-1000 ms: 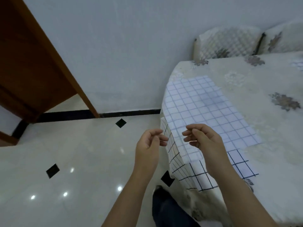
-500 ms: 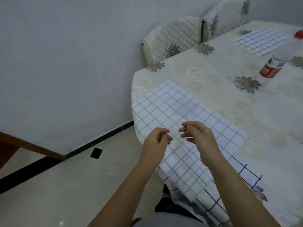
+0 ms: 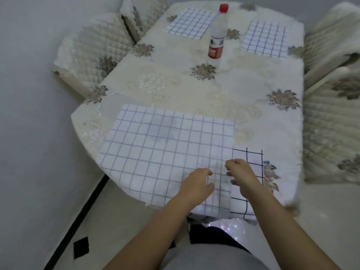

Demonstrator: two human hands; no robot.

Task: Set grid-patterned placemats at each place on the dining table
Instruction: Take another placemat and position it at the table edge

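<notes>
A large white placemat with a blue grid (image 3: 155,149) lies at the near end of the table (image 3: 194,90) and hangs over its front edge. Beneath its right side a second mat with a darker grid (image 3: 251,158) sticks out. My left hand (image 3: 196,184) hovers over the near mat's front right part with fingers curled, holding nothing. Just to the right, over the seam between both mats, my right hand (image 3: 241,176) has its fingers bent and apart. Two more grid mats lie at the far end, one far left (image 3: 191,22) and one far right (image 3: 266,38).
A plastic bottle with a red cap and red label (image 3: 218,36) stands between the far mats. Quilted chair covers stand at the left (image 3: 91,49) and the right (image 3: 331,114). A grey wall runs along the left, with tiled floor (image 3: 58,221) below.
The view has swung from the floor and wall round to the whole table. Both hands stay close together over the near mat, now at its front right part.
</notes>
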